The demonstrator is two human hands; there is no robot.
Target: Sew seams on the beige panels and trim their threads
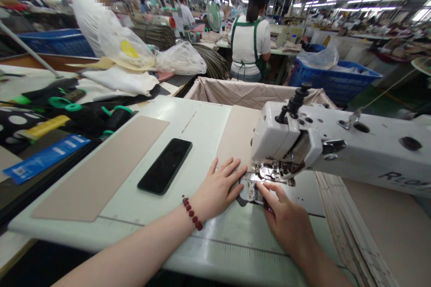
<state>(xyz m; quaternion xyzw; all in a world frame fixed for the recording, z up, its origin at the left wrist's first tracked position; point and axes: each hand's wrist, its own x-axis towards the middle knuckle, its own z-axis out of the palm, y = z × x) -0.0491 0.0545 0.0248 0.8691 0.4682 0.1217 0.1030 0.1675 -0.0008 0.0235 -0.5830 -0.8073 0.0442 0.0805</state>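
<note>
Left hand (218, 188) spread flat on beige panel (237, 136), just front of my sewing machine's presser foot (266, 174); right hand (286, 219) right of the foot, fingertips pinching small grey piece (247, 193).

Right there on the white sewing machine arm (370, 152), dark capitals starting "RLO" and running off the edge of view! Over to the left, a blue packet (45, 159) shows white print, too small to call, and the table-edge ruler (215, 246) gives tick marks, no legible numbers.
</note>
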